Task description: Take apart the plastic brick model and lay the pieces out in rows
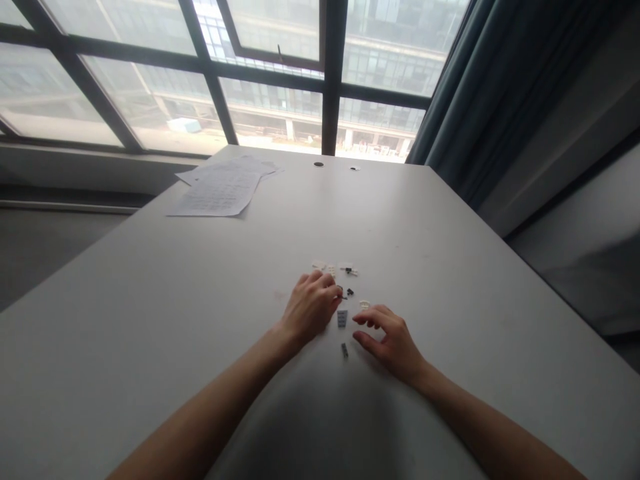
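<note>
My left hand (314, 305) is closed, its fingertips pinched at a small dark piece (341, 291) that the fingers partly cover. Just below those fingertips lies a light grey wedge-shaped building-brick plate (342, 319). Fingers and thumb of my right hand (393, 339) are apart with nothing between them, to the right of the grey plate. Nearer to me is a narrow dark grey brick piece (345, 350). A small cream piece (365, 305) rests beyond my right fingers, and a tiny black piece (350, 292) sits right of my left fingertips.
Cream brick pieces (331, 269) and a black-and-white piece (349, 270) lie beyond my left hand on the white table (150, 347). Printed sheets (220, 190) are spread at the far left. Two round cable holes are near the far edge, before the window and a dark curtain (480, 100).
</note>
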`<state>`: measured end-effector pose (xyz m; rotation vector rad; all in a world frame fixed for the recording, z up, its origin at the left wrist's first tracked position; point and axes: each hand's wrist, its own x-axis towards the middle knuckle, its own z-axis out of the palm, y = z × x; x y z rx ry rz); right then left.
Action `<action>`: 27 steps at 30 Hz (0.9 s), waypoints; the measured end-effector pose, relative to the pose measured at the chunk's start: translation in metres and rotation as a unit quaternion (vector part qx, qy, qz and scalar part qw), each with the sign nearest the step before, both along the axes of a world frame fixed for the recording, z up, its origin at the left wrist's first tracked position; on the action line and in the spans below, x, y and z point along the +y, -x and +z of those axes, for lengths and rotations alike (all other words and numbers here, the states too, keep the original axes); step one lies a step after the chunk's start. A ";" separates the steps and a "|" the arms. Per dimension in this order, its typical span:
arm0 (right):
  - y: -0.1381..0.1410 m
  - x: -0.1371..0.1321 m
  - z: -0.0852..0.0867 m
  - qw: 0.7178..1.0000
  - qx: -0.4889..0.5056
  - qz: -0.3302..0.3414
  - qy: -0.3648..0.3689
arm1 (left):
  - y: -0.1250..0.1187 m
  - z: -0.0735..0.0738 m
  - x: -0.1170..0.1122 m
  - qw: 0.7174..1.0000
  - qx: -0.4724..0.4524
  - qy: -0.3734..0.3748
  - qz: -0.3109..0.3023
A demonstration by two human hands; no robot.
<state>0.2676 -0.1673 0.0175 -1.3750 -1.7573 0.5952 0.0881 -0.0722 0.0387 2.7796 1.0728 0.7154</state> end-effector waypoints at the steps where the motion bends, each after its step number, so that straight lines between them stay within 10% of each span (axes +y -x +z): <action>1: 0.001 0.001 0.002 0.999 0.044 -0.012 0.026 | 0.003 0.002 -0.006 0.999 -0.016 -0.026 -0.015; 9: 0.020 0.001 0.011 0.959 0.261 0.002 0.115 | 0.024 -0.001 -0.054 0.987 -0.123 -0.062 -0.082; 19: 0.006 -0.015 0.008 0.993 -0.079 0.074 0.044 | 0.041 -0.021 -0.082 0.999 -0.001 0.006 -0.054; 27: 0.010 -0.019 -0.007 0.985 -0.152 0.080 0.019 | 0.037 -0.024 -0.083 0.997 0.002 0.062 -0.051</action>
